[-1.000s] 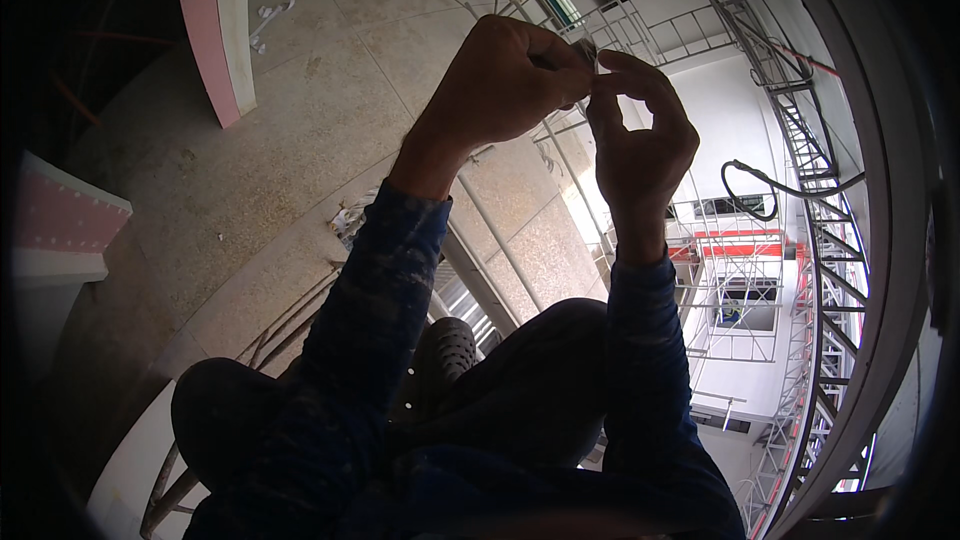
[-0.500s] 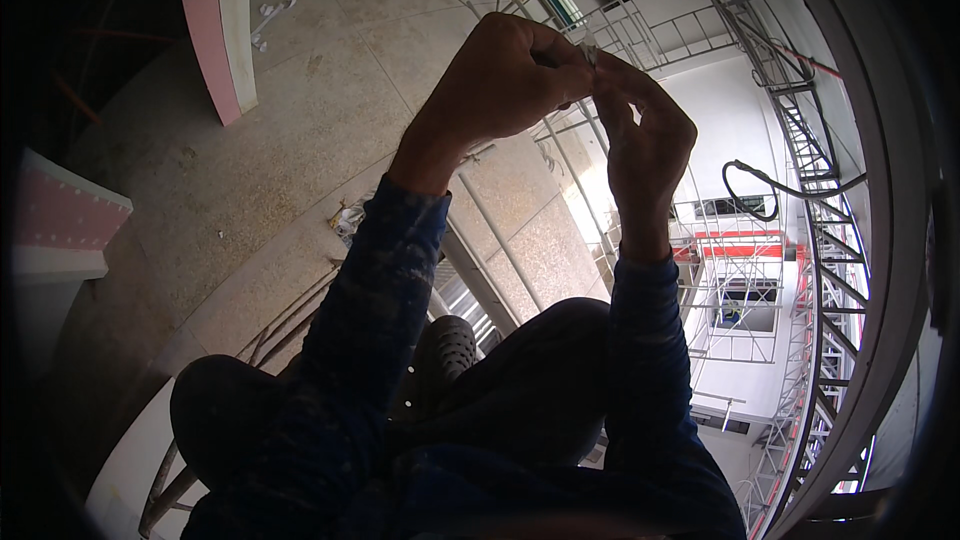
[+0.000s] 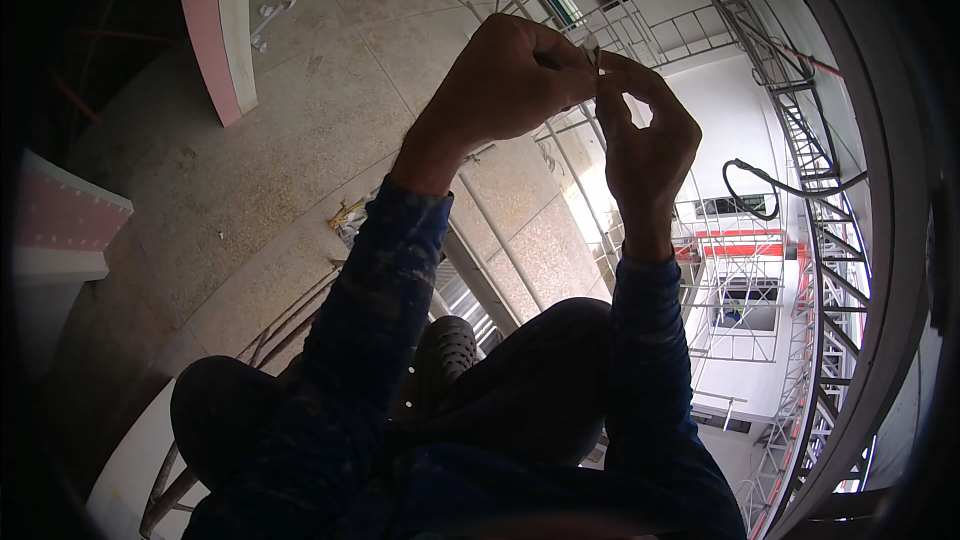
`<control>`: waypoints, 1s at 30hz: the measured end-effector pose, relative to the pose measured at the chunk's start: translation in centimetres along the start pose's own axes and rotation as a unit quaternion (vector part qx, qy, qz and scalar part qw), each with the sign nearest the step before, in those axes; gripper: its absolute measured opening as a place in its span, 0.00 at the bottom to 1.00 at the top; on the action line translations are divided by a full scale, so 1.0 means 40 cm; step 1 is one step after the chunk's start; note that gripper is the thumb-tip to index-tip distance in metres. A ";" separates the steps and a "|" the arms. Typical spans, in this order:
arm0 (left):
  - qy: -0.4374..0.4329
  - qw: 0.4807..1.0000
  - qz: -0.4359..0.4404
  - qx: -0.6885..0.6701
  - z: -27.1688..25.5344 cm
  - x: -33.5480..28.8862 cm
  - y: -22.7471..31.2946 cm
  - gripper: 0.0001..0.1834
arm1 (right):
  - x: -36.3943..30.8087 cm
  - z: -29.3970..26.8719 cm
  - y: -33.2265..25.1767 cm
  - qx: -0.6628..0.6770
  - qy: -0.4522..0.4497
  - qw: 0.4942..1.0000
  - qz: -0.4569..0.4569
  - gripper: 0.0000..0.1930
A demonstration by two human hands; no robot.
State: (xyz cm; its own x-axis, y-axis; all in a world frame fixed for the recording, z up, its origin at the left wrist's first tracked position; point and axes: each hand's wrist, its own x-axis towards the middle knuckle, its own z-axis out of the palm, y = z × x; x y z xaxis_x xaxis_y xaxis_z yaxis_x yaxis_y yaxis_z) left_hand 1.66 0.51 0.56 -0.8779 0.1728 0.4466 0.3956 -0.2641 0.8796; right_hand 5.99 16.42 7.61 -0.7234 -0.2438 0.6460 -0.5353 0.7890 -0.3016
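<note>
Both arms reach up and forward, and the fingertips meet near the top middle of the view. My left hand (image 3: 510,80) is closed, its thumb and forefinger pinching a small pale piece (image 3: 591,44) that pokes up above the fingertips. Its exact kind is too small to tell. Against it my right hand (image 3: 650,140) is closed too, thumb and forefinger pressed together in a pinch that leaves a gap behind the tips. What lies between the right fingertips is hidden.
Far below spreads a speckled floor (image 3: 280,160). Metal scaffolding (image 3: 745,310) and a roof truss (image 3: 835,320) line the right side, where a dark cable loop (image 3: 750,190) hangs. Pink-and-white wall parts (image 3: 215,40) stand at left. My shoe (image 3: 445,345) rests above narrow beams.
Both hands have shifted very slightly to the right. The small pale piece shows a little more clearly above the fingertips; the pinch of both hands stays.
</note>
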 end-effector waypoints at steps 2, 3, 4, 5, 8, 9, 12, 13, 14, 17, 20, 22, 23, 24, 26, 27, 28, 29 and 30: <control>0.001 1.000 0.001 -0.001 0.002 -0.001 0.000 0.11 | 0.001 0.000 0.004 0.000 -0.002 1.000 -0.006 0.04; 0.000 1.000 -0.004 -0.002 0.003 -0.001 0.001 0.11 | 0.001 0.001 0.006 0.008 -0.004 1.000 -0.005 0.04; -0.001 1.000 -0.014 -0.004 0.003 -0.001 0.001 0.12 | 0.001 0.001 0.008 0.015 -0.004 1.000 -0.001 0.05; 0.000 1.000 -0.007 -0.013 0.004 0.000 0.001 0.12 | 0.000 0.002 0.010 0.027 -0.006 1.000 0.014 0.05; 0.002 0.999 -0.002 -0.038 0.004 0.003 0.002 0.12 | 0.000 0.003 0.015 0.058 -0.009 0.997 0.051 0.06; 0.002 0.999 -0.003 -0.044 0.003 0.002 0.003 0.13 | -0.001 0.003 0.016 0.066 -0.010 0.996 0.052 0.06; 0.005 0.999 0.006 -0.037 -0.001 -0.001 0.005 0.12 | -0.004 0.001 0.018 0.079 -0.029 0.995 0.056 0.10; 0.008 0.999 0.012 -0.030 -0.003 -0.001 0.005 0.12 | -0.005 0.000 0.018 0.082 -0.037 0.994 0.057 0.11; 0.007 0.999 0.012 -0.035 -0.005 -0.002 0.005 0.12 | -0.006 -0.001 0.018 0.092 -0.037 0.993 0.058 0.12; 0.007 0.999 0.014 -0.045 -0.012 -0.001 0.005 0.11 | -0.009 -0.002 0.015 0.110 -0.041 0.991 0.066 0.13; 0.003 0.999 0.012 -0.045 -0.019 -0.001 0.002 0.12 | -0.011 0.001 0.009 0.126 -0.038 0.987 0.089 0.12; -0.005 0.999 0.006 -0.037 -0.020 0.001 0.001 0.13 | -0.011 0.001 0.004 0.166 -0.026 0.980 0.108 0.11; -0.006 0.998 0.033 -0.052 -0.018 0.001 0.001 0.14 | -0.011 0.000 0.001 0.171 -0.022 0.979 0.113 0.11; -0.002 0.996 0.058 -0.061 -0.015 0.002 0.001 0.15 | -0.011 -0.001 0.000 0.182 -0.023 0.977 0.113 0.12; -0.006 0.995 0.071 -0.074 -0.014 0.002 0.003 0.17 | -0.010 -0.002 -0.002 0.208 -0.025 0.971 0.113 0.13; -0.015 0.995 0.059 -0.078 -0.016 0.002 0.005 0.18 | -0.010 -0.001 -0.002 0.223 -0.027 0.968 0.112 0.13; -0.023 0.995 0.047 -0.081 -0.018 0.002 0.006 0.18 | -0.009 0.000 -0.002 0.245 -0.023 0.963 0.112 0.13; -0.021 0.995 0.037 -0.089 -0.021 0.001 0.007 0.19 | -0.009 0.004 0.000 0.229 -0.029 0.968 0.098 0.13; -0.020 0.995 0.027 -0.097 -0.024 0.001 0.009 0.19 | -0.008 0.008 0.002 0.219 -0.030 0.972 0.084 0.13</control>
State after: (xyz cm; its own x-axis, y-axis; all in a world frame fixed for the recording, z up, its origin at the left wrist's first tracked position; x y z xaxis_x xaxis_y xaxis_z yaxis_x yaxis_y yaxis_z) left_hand 1.49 -0.46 0.74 -0.8443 0.1893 0.5013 0.3788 -0.4509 0.8082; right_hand 6.04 16.38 7.16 -0.8340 -0.1753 0.5232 -0.5317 0.5088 -0.6771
